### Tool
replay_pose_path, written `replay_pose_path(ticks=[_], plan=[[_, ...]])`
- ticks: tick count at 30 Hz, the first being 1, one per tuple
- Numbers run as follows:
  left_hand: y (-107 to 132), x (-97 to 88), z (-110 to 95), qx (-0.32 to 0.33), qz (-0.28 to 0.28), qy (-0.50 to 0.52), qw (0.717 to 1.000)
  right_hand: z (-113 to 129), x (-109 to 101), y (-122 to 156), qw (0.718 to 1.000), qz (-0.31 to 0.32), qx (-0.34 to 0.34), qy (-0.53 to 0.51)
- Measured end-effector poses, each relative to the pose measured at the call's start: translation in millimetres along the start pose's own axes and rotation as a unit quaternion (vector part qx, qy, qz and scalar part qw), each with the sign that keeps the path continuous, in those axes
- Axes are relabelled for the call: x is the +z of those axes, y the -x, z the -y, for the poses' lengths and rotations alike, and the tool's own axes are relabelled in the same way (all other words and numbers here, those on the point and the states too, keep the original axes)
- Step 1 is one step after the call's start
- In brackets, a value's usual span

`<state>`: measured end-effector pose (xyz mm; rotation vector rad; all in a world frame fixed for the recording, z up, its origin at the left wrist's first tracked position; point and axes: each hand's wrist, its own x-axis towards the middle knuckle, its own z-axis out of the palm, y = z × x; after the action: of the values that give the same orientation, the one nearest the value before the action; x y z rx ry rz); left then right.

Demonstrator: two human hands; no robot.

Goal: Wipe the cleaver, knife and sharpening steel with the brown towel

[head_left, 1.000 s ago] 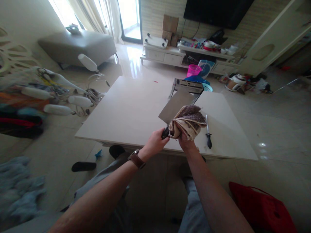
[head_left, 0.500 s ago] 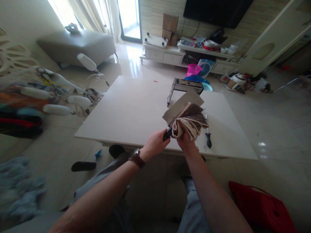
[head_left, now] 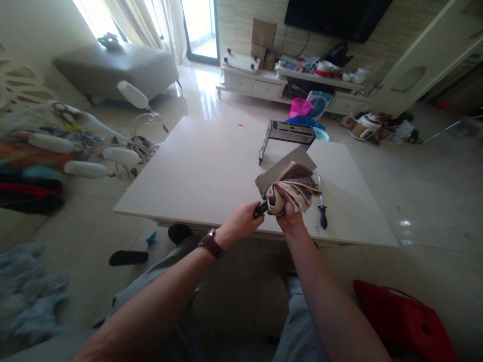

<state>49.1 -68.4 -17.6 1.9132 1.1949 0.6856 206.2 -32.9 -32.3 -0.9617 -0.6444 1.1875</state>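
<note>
My left hand (head_left: 241, 223) is closed round the black handle of a cleaver (head_left: 298, 155), whose broad grey blade points away from me over the white table (head_left: 211, 171). My right hand (head_left: 289, 218) grips a bunched brown and cream cloth (head_left: 294, 186) that is wrapped over the blade near the handle. A brown watch sits on my left wrist. Only the far corner of the blade shows past the cloth.
A sharpening steel (head_left: 322, 203) with a black handle lies on the table right of my hands. A metal knife rack (head_left: 287, 133) stands at the table's far side. A red bag (head_left: 407, 322) lies on the floor at right, a black slipper (head_left: 128, 257) at left.
The cleaver blade has tipped down from a raised tilt to lie flatter and lower, and the cloth has slid further over it, covering more of the blade.
</note>
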Motion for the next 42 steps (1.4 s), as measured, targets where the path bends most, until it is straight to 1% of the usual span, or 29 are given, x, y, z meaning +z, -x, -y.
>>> replay_pose_path(ticks=[4, 6, 9, 13, 16, 21, 24, 27, 30, 34, 39, 42], plan=[[2.4, -4.6, -0.7, -0.01, 0.011, -0.028, 1.0, 19.3, -5.0, -10.5, 0.998, -0.044, -0.003, -0.044], [6.2, -6.3, 1.3, -0.017, 0.018, -0.026, 0.999, 24.6, -5.9, -10.5, 0.997, -0.057, 0.001, -0.053], [10.4, -6.6, 5.3, -0.025, 0.014, -0.014, 0.999, 19.3, -2.1, -2.2, 0.998, -0.042, 0.027, -0.047], [5.7, -3.2, 6.3, -0.022, -0.011, 0.007, 1.0, 0.0, 10.5, 10.5, 0.999, 0.002, 0.048, -0.021], [-3.1, 0.1, 3.4, -0.016, -0.035, 0.015, 0.999, -6.2, 18.0, 11.3, 0.999, -0.01, 0.033, -0.02], [-14.1, 1.9, -3.0, -0.009, -0.046, 0.025, 0.999, 0.9, 20.3, 4.9, 0.999, -0.044, -0.002, -0.01], [-16.2, 2.8, -7.1, -0.002, -0.038, 0.038, 0.999, 3.5, 18.0, 2.5, 0.998, -0.062, -0.009, -0.004], [-16.6, 6.7, -11.8, 0.004, -0.029, 0.05, 0.998, 3.6, 13.1, -0.1, 0.997, -0.076, 0.009, -0.012], [-16.8, 11.6, -17.6, 0.004, -0.027, 0.06, 0.998, 5.3, 6.4, -2.4, 0.997, -0.066, 0.036, -0.022], [-15.2, 15.0, -23.3, 0.011, -0.017, 0.072, 0.997, 9.4, -2.2, -0.5, 0.997, -0.063, 0.04, -0.023], [-8.7, 20.9, -20.8, 0.007, 0.006, 0.085, 0.996, 4.0, -12.8, 5.3, 0.994, -0.077, 0.069, -0.02], [-8.1, 25.7, -18.3, -0.011, 0.03, 0.09, 0.995, -3.2, -16.7, 4.9, 0.989, -0.111, 0.098, -0.024]])
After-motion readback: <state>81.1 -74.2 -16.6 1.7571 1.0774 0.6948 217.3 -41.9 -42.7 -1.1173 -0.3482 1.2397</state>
